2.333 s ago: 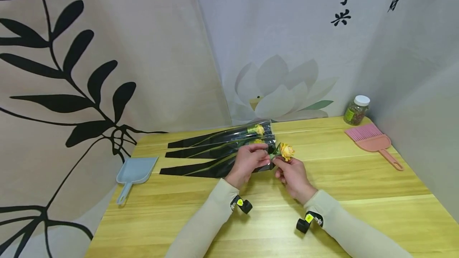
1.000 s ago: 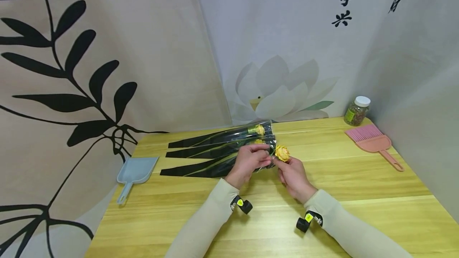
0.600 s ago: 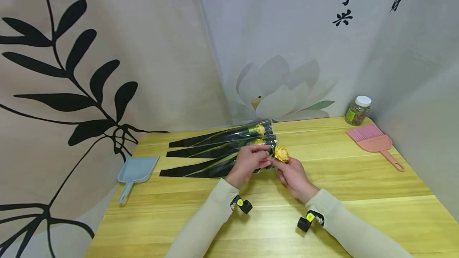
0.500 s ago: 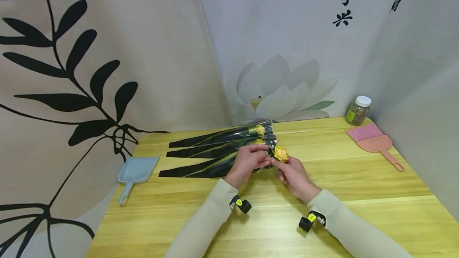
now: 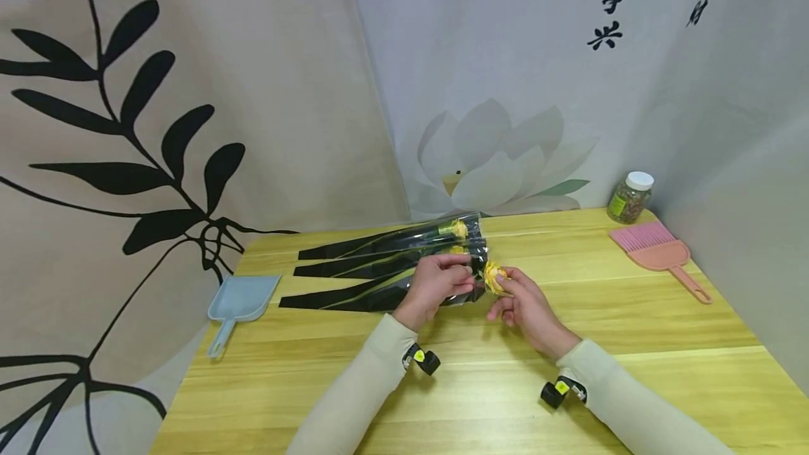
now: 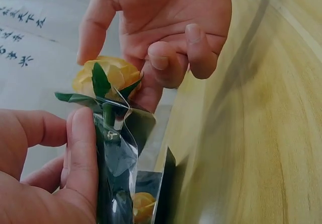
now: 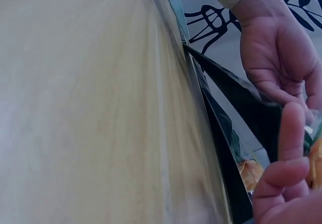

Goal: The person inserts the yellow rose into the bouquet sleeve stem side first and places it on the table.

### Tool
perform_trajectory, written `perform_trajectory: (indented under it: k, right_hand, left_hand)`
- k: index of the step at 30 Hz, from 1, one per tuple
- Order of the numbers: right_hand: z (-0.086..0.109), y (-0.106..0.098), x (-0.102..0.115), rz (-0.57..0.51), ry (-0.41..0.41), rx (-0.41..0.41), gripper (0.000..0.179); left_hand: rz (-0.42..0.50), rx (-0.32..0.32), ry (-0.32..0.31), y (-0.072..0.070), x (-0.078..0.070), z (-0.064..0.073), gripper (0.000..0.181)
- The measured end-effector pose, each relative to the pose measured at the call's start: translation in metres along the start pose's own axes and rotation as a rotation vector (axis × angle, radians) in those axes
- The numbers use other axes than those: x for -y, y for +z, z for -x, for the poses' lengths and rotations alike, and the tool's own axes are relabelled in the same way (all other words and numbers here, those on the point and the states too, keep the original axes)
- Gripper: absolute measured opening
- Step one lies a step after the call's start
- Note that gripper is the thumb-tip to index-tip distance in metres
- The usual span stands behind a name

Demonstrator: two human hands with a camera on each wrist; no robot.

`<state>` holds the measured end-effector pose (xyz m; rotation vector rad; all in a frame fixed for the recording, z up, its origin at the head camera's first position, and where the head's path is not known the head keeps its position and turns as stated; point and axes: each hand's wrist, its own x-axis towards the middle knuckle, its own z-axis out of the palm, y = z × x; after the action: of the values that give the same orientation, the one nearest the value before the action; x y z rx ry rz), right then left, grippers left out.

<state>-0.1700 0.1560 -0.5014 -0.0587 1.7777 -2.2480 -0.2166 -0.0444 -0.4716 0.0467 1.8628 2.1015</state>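
Note:
A yellow rose [image 5: 493, 278] lies with its stem inside a black-and-clear flower sleeve [image 5: 360, 297], the nearest of three. In the left wrist view the rose head [image 6: 121, 75] and its green leaves stick out of the sleeve's clear mouth [image 6: 118, 158]. My left hand [image 5: 432, 290] pinches the sleeve near that mouth. With thumb and fingers my right hand [image 5: 529, 307] holds the rose head from the right. Behind lie two more sleeves, the middle one [image 5: 360, 270] and the far one [image 5: 360, 247], each with a yellow rose inside. My left hand partly hides the middle rose.
A light blue dustpan [image 5: 239, 300] lies at the table's left edge. On the right are a pink brush [image 5: 641, 233] with an orange-pink dustpan [image 5: 660, 255], and a white-lidded jar [image 5: 630, 199] behind them. Fabric walls border the table's back.
The rose has moved left, its stem sliding into the sleeve up to the leaves. My right hand has shifted from below the rose head to its right side. My left hand stays at the sleeve.

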Motion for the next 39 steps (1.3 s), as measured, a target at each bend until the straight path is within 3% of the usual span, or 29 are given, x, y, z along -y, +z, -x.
perform_trajectory:
  k: [8,17,25,32,39]
  right_hand:
    - [-0.002,-0.008,-0.002,0.157,-0.025,-0.044,0.056]
    - [-0.008,-0.01,-0.003,0.27,-0.074,-0.155,0.039]
    - [-0.014,-0.008,-0.005,0.34,-0.113,-0.262,0.037]
    - [-0.018,-0.003,-0.005,0.423,-0.099,-0.268,0.035]
    - [-0.019,0.0,-0.007,0.454,-0.099,-0.252,0.028]
  left_hand:
    - [-0.021,0.002,-0.019,-0.001,0.0,0.002,0.031]
    - [-0.058,0.02,-0.022,0.002,0.001,0.001,0.031]
    - [-0.055,0.028,-0.02,0.005,-0.002,0.003,0.034]
    - [-0.053,0.024,-0.006,0.009,-0.003,0.001,0.032]
    - [-0.05,0.022,-0.03,0.012,0.001,-0.001,0.03]
